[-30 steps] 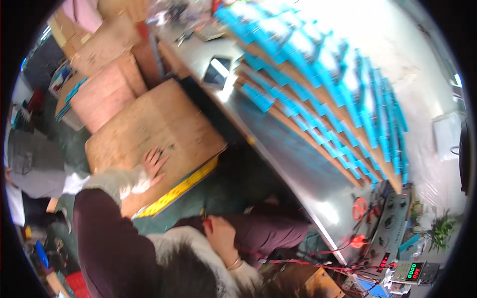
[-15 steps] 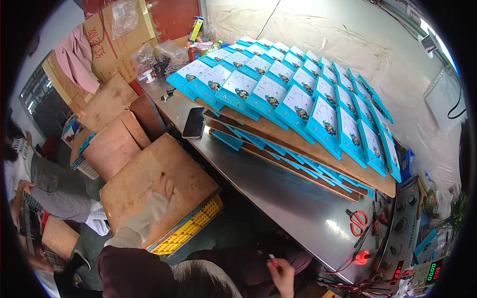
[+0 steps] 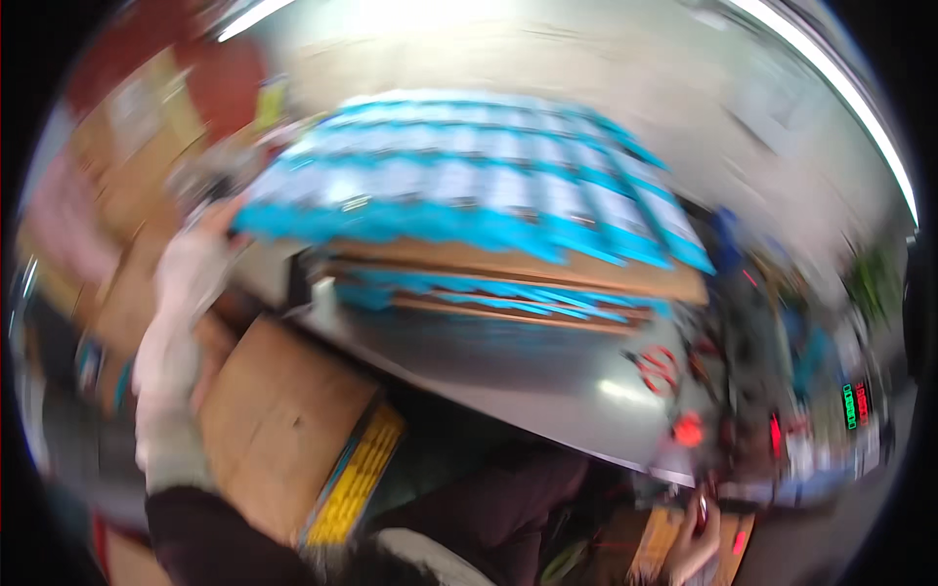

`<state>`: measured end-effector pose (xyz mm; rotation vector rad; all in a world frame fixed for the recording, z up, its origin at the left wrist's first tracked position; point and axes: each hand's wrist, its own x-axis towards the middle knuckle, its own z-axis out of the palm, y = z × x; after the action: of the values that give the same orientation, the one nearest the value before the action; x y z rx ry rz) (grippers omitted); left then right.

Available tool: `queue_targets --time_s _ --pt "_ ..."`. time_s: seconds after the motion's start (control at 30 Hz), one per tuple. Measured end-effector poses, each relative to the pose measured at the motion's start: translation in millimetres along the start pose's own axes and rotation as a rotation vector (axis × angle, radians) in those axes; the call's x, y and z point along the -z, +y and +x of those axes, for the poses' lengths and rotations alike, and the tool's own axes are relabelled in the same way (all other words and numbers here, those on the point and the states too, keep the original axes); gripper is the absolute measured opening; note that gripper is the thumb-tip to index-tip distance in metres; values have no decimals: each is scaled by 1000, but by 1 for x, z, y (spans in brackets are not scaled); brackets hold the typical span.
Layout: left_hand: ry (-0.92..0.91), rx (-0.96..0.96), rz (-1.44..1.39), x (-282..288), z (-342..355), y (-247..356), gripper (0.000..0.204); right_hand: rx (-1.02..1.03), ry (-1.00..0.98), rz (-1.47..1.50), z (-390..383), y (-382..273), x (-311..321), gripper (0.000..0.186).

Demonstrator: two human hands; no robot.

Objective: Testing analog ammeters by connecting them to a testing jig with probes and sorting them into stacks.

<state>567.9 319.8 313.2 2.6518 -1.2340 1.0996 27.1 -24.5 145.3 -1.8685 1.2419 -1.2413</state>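
The view is motion-blurred. My left hand [image 3: 217, 217] reaches up to the near left corner of the many blue-edged panels [image 3: 440, 181], which lie in rows on stacked brown boards [image 3: 635, 278]; its fingers are too smeared to show their grip. Down at the lower right, by the front edge of the metal bench [image 3: 528, 391], my right hand [image 3: 694, 537] is closed on a small red-handled tool [image 3: 702, 510]. Red scissors [image 3: 657, 369] lie on the bench to the right of the stack.
A brown board [image 3: 274, 410] covers a yellow crate [image 3: 357, 469] below the bench at left. Cardboard [image 3: 107, 195] and bagged items [image 3: 195, 176] fill the back left. Electrical instruments with lit readouts [image 3: 855, 408] and a plant [image 3: 870, 283] are at the right.
My left hand has left the board over the crate and risen to the panels' left corner. My right hand has moved rightward with the red tool. The view has swung toward the bench.
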Motion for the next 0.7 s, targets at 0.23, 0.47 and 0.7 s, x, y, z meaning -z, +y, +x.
queue_targets --time_s 0.23,0.47,0.7 --pt "85 -1153 -967 -86 116 273 46 65 -91 -228 -16 -33 17 23" --pt "-180 -1795 -1444 -148 35 363 44 -14 118 -278 -76 -25 79 30" --pt "-585 -2162 -1681 -244 -51 360 43 40 72 -128 -90 -29 72 27"
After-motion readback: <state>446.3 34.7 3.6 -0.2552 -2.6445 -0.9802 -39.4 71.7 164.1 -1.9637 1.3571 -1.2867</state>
